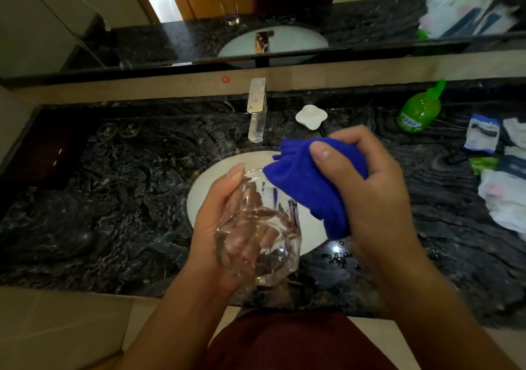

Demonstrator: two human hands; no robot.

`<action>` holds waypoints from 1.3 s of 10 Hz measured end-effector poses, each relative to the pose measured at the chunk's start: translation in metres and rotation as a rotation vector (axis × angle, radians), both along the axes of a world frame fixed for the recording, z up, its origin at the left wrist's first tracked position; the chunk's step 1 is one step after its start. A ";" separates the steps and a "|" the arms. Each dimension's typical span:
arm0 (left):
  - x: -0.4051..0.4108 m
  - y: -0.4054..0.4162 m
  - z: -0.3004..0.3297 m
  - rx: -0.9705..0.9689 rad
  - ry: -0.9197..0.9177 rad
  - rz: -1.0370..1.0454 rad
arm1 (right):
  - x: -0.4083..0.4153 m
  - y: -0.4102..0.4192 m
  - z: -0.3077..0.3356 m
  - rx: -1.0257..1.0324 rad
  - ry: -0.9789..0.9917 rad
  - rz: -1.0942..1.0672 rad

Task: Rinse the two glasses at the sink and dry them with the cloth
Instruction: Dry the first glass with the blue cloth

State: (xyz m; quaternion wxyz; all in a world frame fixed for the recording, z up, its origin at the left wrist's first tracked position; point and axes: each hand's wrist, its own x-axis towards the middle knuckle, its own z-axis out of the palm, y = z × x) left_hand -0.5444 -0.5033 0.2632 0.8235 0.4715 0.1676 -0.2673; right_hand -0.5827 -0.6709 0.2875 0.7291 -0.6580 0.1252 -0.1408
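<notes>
My left hand (219, 227) grips a clear drinking glass (264, 227) above the near rim of the white sink (205, 179), its open mouth tilted away from me toward the tap. A bunched blue cloth (307, 187) is held in my right hand (364, 187), and its edge touches the glass's rim on the right side. The second glass shows only as a reflection in the mirror (232, 11), standing on the counter; the real one is hidden from view.
A chrome tap (257, 110) stands behind the sink, with a white soap dish (310, 117) beside it. A green soap bottle (419, 110) and several packets (501, 164) lie on the right of the black marble counter (99, 199). Water drops sit near the sink's right rim.
</notes>
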 end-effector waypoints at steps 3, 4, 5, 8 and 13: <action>-0.006 -0.016 0.024 0.165 -0.346 -0.059 | -0.014 0.003 0.012 -0.124 -0.158 0.213; -0.009 -0.019 0.027 0.081 -0.374 -0.133 | -0.012 0.002 0.005 -0.139 -0.095 0.131; -0.012 -0.022 0.022 0.056 -0.425 -0.157 | -0.009 0.001 -0.002 -0.223 -0.049 0.009; -0.006 -0.012 0.023 0.510 -0.999 -0.103 | -0.020 -0.029 0.027 -0.184 -0.163 0.031; -0.015 -0.001 0.038 0.534 -1.323 -0.242 | -0.014 -0.005 0.005 0.179 0.146 0.307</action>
